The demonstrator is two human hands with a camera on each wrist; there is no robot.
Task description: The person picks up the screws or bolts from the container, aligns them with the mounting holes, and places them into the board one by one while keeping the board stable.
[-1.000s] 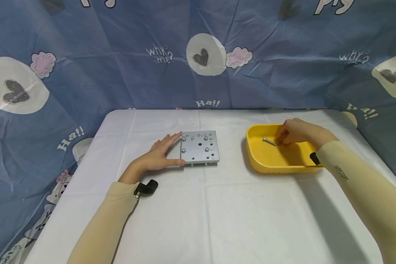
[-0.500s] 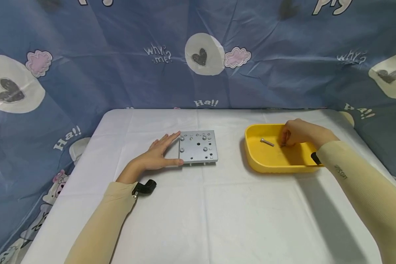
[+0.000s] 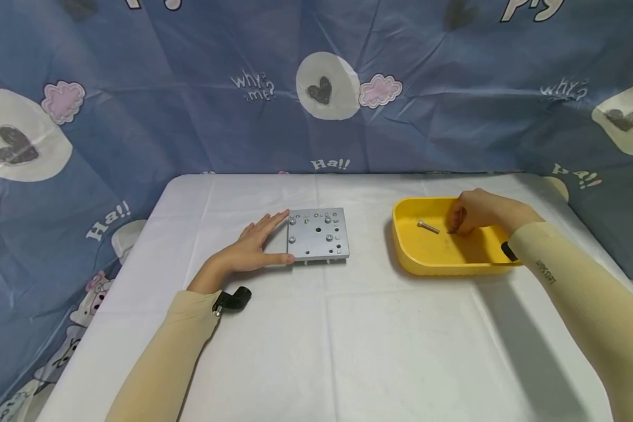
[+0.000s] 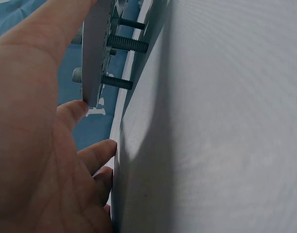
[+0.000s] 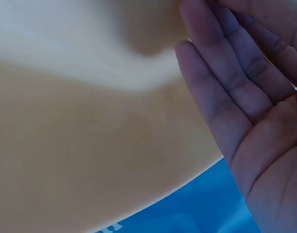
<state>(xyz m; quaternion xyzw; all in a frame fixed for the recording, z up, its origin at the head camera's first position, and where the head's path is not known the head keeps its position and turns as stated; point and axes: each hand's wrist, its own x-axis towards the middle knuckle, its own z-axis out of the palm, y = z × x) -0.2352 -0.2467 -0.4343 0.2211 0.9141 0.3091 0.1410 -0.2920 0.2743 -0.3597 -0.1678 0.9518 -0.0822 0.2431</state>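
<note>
A flat silver metal plate (image 3: 318,234) with holes and several bolts lies on the table. In the left wrist view, threaded bolt shanks (image 4: 128,43) stick out from its underside. My left hand (image 3: 250,249) rests at its left edge with fingers spread, the thumb at the near corner and a fingertip at the far one. My right hand (image 3: 477,211) reaches down into the yellow tray (image 3: 427,268), fingers bent toward its floor. A small dark bit shows at its fingertips; whether it is pinched is unclear. One bolt (image 3: 428,227) lies in the tray, left of that hand.
A white cloth (image 3: 327,346) covers the table. Behind it hangs a blue printed curtain (image 3: 200,129). The tray's raised rim surrounds my right hand, and in the right wrist view the pale tray wall (image 5: 90,160) fills most of the picture.
My right hand's fingers have shifted slightly to the right, away from the loose bolt in the tray. The left hand and the plate stay as they were.
</note>
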